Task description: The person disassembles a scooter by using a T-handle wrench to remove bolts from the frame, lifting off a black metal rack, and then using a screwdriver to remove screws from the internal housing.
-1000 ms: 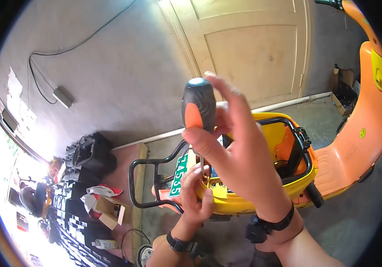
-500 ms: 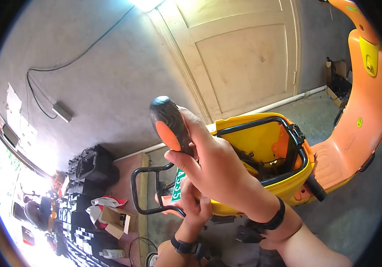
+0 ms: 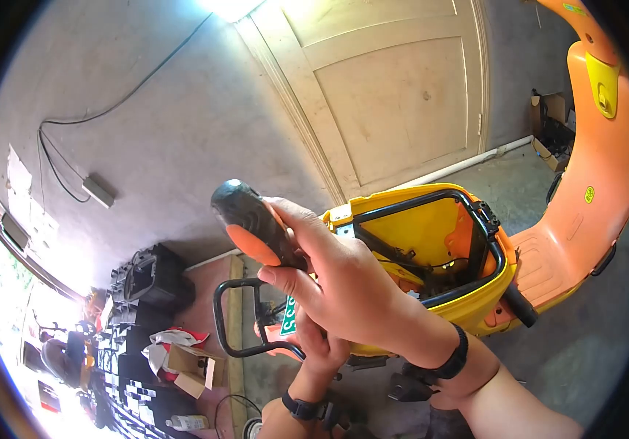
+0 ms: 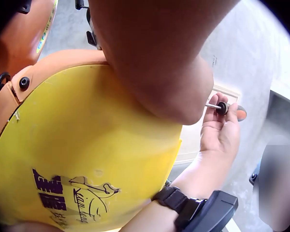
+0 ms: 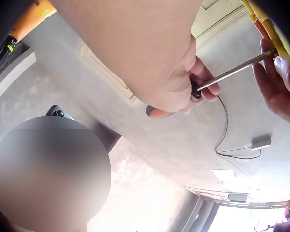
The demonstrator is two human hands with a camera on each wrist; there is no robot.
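Note:
My right hand (image 3: 343, 278) grips a screwdriver (image 3: 252, 227) by its black and orange handle, which leans up to the left. Its long metal shaft (image 5: 237, 70) shows in the right wrist view, running to the fingers of my left hand (image 5: 278, 94). Those fingers pinch around the tip end, right at the edge of a yellow scooter body (image 5: 276, 34). In the head view the left hand (image 3: 322, 347) sits below the right one, partly hidden by it, beside the green number plate (image 3: 288, 316). The tip itself is hidden by the fingers.
The yellow scooter tub (image 3: 468, 311) stands uncovered, with a black frame bar (image 3: 402, 206) around its opening and cables inside. A black rear rack (image 3: 218, 314) sticks out left. Behind are a cream door (image 3: 402, 95), black crates (image 3: 150, 274) and a cardboard box (image 3: 190, 366).
The screwdriver handle has swung left and down in the head view and leans further over. My right fingers, earlier spread loosely around the handle, have closed on it. The left hand stays at the scooter's edge.

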